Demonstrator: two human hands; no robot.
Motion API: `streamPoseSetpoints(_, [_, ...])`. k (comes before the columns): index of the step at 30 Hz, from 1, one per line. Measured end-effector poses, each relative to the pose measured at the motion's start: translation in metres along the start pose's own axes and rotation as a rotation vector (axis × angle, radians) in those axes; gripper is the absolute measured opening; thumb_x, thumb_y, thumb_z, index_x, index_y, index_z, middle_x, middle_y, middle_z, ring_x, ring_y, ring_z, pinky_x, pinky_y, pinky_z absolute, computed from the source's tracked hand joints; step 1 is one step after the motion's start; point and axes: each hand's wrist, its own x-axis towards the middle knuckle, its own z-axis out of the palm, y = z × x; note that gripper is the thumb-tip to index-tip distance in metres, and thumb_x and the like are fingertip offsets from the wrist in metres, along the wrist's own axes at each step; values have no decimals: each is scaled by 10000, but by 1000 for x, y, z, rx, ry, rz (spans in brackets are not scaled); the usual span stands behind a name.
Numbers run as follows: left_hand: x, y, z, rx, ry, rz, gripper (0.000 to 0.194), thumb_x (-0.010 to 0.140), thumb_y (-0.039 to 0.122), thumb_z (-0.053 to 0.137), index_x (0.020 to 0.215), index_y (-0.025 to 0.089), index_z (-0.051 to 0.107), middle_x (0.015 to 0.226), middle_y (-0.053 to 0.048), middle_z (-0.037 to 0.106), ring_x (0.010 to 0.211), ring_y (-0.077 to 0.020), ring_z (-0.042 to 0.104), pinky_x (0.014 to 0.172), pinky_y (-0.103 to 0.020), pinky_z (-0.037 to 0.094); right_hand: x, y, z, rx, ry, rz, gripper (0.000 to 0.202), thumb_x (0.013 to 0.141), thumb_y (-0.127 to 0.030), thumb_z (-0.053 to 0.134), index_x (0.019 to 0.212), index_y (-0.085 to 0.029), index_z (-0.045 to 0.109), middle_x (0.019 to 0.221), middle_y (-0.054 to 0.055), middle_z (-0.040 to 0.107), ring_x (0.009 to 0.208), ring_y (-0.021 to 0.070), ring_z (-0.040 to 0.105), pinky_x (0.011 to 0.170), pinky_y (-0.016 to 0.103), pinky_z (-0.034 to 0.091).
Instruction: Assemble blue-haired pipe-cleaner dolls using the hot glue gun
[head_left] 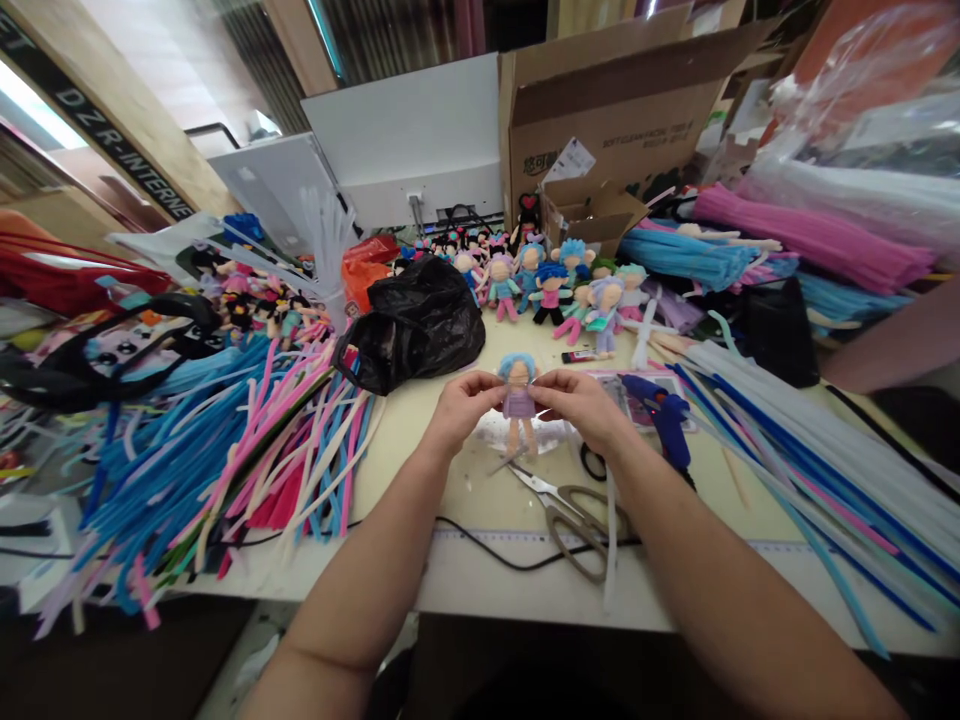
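A small doll with blue hair and a purple dress is upright between my hands at the middle of the table. My left hand pinches at its left side, near the shoulder. At its right side, my right hand has thumb and fingers closed at the same height. Something thin and shiny shows by the fingertips, too small to make out. Below the doll lie scissors with grey-brown handles, next to a pale strip. A blue glue gun rests right of my right hand.
Bundles of coloured pipe cleaners lie left and right. A black plastic bag sits behind my left hand. Several finished dolls stand before a cardboard box. A black cable crosses the table's front.
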Motion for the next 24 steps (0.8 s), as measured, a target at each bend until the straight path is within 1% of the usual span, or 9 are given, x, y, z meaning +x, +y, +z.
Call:
streamPoseSetpoints(6, [1,-2,-1,5,-1,-32,228,593,319,761,704,140,673,618,5,631,561,-101,534,581,-254,438,-2,0,3,-4,-11,-100,309,588,-422,785,697,-177,633,641,-10,635,606,127,572,556,265,457])
streamPoseSetpoints(10, [2,-4,-2,-2,-10,-42,219,594,312,753,678,131,664,587,9,611,544,-96,518,565,-249,413,-1,2,6,-62,3,-184,292,618,-423,753,696,-175,621,624,-18,615,594,120,542,556,263,447])
streamPoseSetpoints(16, [3,-8,-3,-9,-24,-13,215,610,312,747,679,127,660,604,3,612,583,-106,529,606,-262,412,2,10,7,-124,38,-288,221,686,-373,694,696,-178,591,594,-40,563,567,104,492,551,252,404])
streamPoseSetpoints(21, [3,-10,-1,-16,-18,-18,212,612,309,745,677,129,655,606,2,612,593,-113,534,616,-267,413,1,10,8,-127,39,-322,193,696,-347,684,692,-184,580,596,-47,551,565,103,492,557,254,408])
streamPoseSetpoints(24, [4,-12,0,-30,-10,-25,224,606,316,752,684,129,656,613,2,613,594,-110,532,617,-266,409,0,6,9,-89,51,-293,217,667,-356,703,672,-183,573,576,-50,547,544,99,486,540,252,413])
